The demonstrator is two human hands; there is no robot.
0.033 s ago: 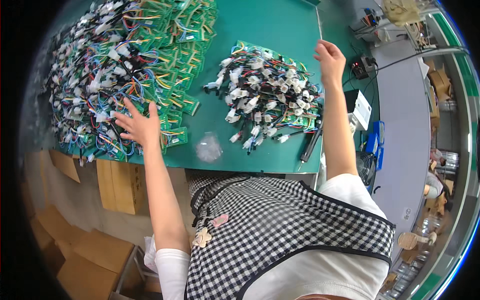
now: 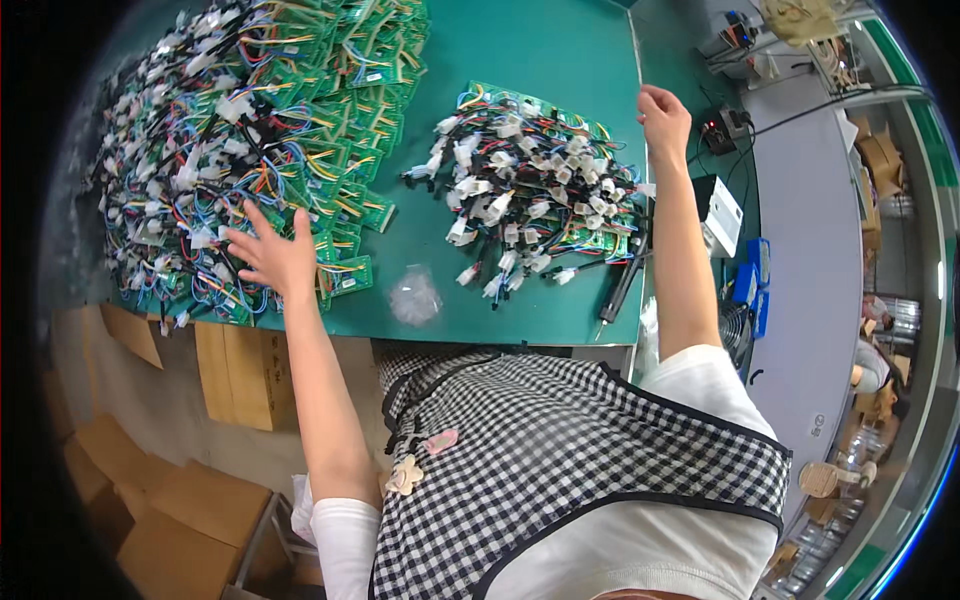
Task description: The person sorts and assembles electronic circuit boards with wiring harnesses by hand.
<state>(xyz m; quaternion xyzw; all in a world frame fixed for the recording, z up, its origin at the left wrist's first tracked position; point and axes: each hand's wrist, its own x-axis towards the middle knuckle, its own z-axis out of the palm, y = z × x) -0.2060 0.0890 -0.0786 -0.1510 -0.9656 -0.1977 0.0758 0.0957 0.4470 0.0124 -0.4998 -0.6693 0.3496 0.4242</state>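
Observation:
My left hand (image 2: 277, 256), fingers spread, rests at the near right part of a large pile of green circuit boards (image 2: 352, 158) with coloured wires and white connectors. Nothing shows in its grip. My right hand (image 2: 665, 122) is raised near the table's right edge, its fingers curled together; whatever they may hold is hidden. Between my arms lies a smaller heap of wired boards (image 2: 545, 190), with many white plugs on black leads. A dark pen-shaped tool (image 2: 622, 290) with a thin metal tip lies beside that heap, close to my right forearm.
A small clear plastic bag (image 2: 415, 297) lies near the front edge of the green table (image 2: 520, 45). To the right stand a white box (image 2: 722, 215), blue blocks (image 2: 760, 262) and a black fan (image 2: 735, 335). Cardboard boxes (image 2: 190, 510) sit below on the left.
My right hand has shifted slightly to the right and its fingers are curled more tightly. My left hand stays nearly where it was, still spread. The piles look the same.

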